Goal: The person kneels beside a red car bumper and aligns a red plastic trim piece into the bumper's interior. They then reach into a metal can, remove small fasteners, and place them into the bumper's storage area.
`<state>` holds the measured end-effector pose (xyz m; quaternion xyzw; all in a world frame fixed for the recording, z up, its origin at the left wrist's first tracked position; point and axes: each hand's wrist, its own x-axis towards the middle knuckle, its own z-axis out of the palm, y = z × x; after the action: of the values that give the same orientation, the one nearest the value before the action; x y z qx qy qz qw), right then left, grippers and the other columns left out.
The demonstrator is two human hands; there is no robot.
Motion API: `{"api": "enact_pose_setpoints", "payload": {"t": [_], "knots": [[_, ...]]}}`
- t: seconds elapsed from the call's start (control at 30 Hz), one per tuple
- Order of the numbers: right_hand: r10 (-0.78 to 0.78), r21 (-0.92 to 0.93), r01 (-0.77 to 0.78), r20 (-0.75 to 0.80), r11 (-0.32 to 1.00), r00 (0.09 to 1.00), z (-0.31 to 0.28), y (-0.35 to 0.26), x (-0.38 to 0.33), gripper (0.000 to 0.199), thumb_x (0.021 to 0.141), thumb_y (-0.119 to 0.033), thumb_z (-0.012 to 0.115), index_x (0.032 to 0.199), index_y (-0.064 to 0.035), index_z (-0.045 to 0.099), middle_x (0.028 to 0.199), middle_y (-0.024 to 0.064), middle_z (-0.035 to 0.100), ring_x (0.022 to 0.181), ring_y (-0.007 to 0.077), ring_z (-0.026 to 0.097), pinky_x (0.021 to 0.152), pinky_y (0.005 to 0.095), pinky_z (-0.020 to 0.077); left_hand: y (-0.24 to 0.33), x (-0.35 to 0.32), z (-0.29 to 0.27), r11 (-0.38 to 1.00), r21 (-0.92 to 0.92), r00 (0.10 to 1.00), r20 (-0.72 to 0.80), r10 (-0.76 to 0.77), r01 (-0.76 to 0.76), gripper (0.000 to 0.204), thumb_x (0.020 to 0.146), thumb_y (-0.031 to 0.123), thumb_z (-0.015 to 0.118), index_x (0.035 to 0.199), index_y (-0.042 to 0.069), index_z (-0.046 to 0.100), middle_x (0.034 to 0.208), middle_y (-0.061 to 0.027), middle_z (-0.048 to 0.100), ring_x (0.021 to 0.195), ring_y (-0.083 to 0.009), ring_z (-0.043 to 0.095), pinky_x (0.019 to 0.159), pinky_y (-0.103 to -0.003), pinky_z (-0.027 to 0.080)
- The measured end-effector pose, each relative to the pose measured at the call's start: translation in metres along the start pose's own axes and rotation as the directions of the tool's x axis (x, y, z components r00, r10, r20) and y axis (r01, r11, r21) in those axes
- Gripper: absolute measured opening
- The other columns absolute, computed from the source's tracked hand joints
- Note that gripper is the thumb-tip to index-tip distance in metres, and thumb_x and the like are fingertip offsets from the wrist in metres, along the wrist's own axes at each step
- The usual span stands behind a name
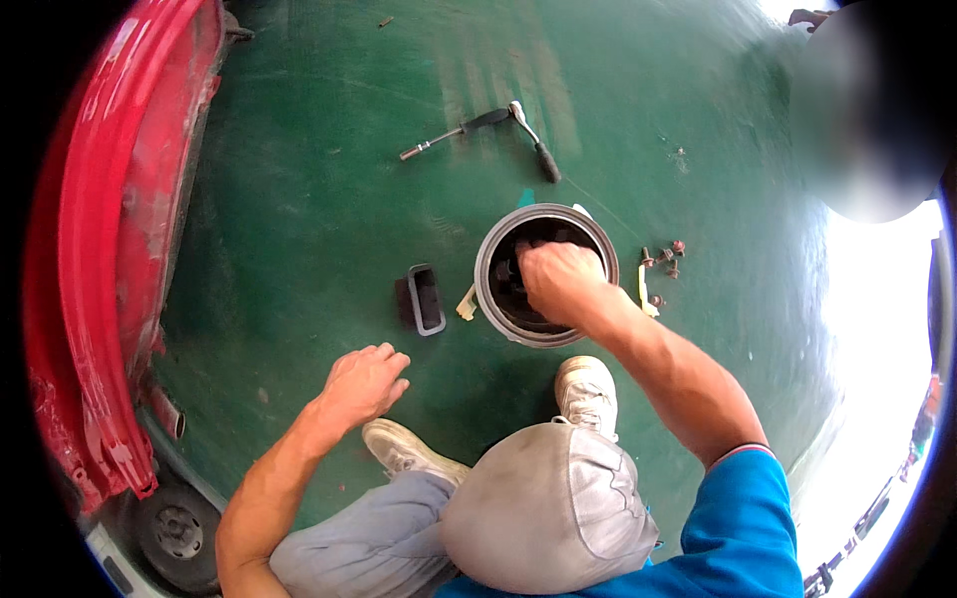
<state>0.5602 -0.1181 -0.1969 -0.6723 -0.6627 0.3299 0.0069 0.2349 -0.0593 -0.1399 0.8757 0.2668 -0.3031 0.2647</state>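
Note:
A round bucket with a grey rim and a dark inside stands on the floor in front of my shoes. My right hand reaches over its near right rim into the opening. Its fingers are curled, and their tips and whatever they grip are hidden in the dark. Small dark pieces lie inside, too dim to name. My left hand hangs in the air on the near left, fingers loosely apart, holding nothing. Nearest to it is a grey-rimmed rectangular plastic piece, hollow and dark inside, lying left of the bucket.
On the green floor beyond lie a ratchet wrench and a socket driver. Several rusty bolts lie right of the bucket by a yellowish strip. A red car panel rises at left, above a wheel.

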Motion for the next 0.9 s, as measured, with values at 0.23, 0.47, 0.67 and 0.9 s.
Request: {"api": "enact_pose_setpoints", "payload": {"t": [0.23, 0.47, 0.67, 0.9], "knots": [[0.091, -0.216, -0.067, 0.101, 0.974, 0.991, 0.009, 0.018, 0.039, 0.024, 0.083, -0.015, 0.068, 0.101, -0.0012, 0.075, 0.097, 0.0235, 0.074, 0.089, 0.0403, 0.073, 0.079, 0.0493, 0.0573, -0.016, -0.016, 0.012, 0.999, -0.038, 0.996, -0.082, -0.025, 0.022, 0.031, 0.089, 0.024, 0.073, 0.115, 0.008, 0.066, 0.104, -0.0122, 0.065, 0.1, -0.0335, 0.067, 0.086, -0.047, 0.055], [0.12, -0.15, -0.148, -0.179, 0.978, 0.976, 0.05, 0.032, 0.059, 0.027, 0.082, -0.016, 0.068, 0.104, -0.0005, 0.072, 0.1, 0.0255, 0.072, 0.09, 0.0409, 0.072, 0.077, 0.0523, 0.0566, -0.026, -0.016, 0.026, 0.998, -0.065, 0.998, -0.064, 0.014, -0.018, 0.03, 0.09, 0.025, 0.073, 0.115, 0.008, 0.066, 0.104, -0.0117, 0.066, 0.101, -0.0333, 0.067, 0.086, -0.046, 0.055], [0.368, -0.088, -0.386, -0.171, 0.918, 0.914, 0.039, 0.006, 0.064, 0.025, 0.08, -0.021, 0.069, 0.096, -0.0034, 0.076, 0.1, 0.0224, 0.074, 0.088, 0.0413, 0.073, 0.071, 0.0523, 0.0577, -0.028, -0.011, 0.014, 0.999, -0.036, 0.997, -0.082, 0.01, -0.013, 0.03, 0.09, 0.024, 0.072, 0.115, 0.008, 0.066, 0.105, -0.0118, 0.066, 0.102, -0.033, 0.066, 0.087, -0.046, 0.055], [0.405, -0.092, -0.424, -0.169, 0.901, 0.898, 0.105, 0.054, 0.09, 0.022, 0.082, -0.019, 0.068, 0.096, -0.0063, 0.078, 0.102, 0.0185, 0.076, 0.089, 0.0387, 0.073, 0.076, 0.0506, 0.0588, -0.026, -0.003, 0.013, 0.998, -0.05, 0.994, -0.097, 0.04, -0.045, 0.031, 0.09, 0.025, 0.072, 0.116, 0.009, 0.067, 0.107, -0.0122, 0.066, 0.103, -0.0332, 0.066, 0.087, -0.046, 0.055]]}}
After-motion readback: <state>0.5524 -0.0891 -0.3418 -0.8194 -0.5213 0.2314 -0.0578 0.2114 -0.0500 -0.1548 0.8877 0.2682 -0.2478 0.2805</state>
